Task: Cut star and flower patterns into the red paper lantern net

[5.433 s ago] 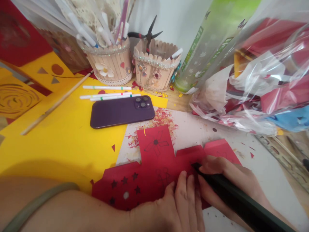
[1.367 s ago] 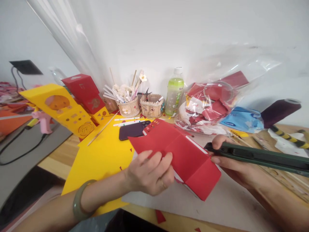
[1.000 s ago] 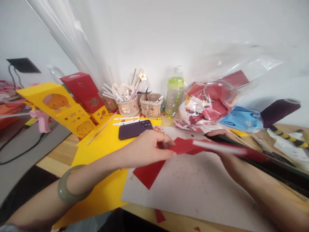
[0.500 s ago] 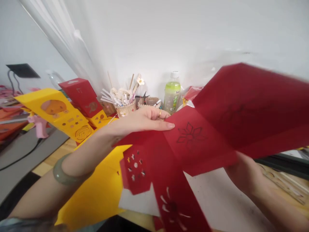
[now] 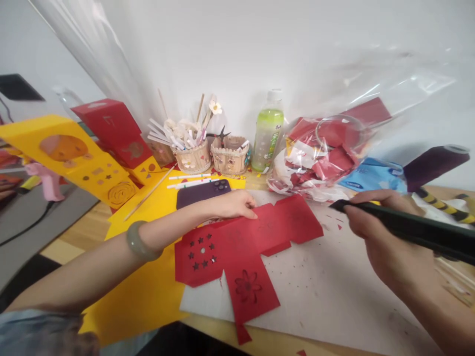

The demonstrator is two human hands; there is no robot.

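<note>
red card [image 5: 252, 236] lies with far edge touching the left hand [image 5: 234, 204].

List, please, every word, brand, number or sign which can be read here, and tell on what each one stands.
None can be read with certainty.
Bottle: letters on its label, too blurred.
Blue pack: white lettering, too small.
Red box: small mark, unclear.

The red cut-out sheet [image 5: 243, 237] looks like matt card from my end, and the yellow sheet [image 5: 126, 289] like smooth, dull paper. I see dark, hard plastic on the utility knife [image 5: 411, 222], glossy crinkled film on the clear bag [image 5: 326, 158], and ridged wooden sticks on the small basket [image 5: 228, 160].
</note>
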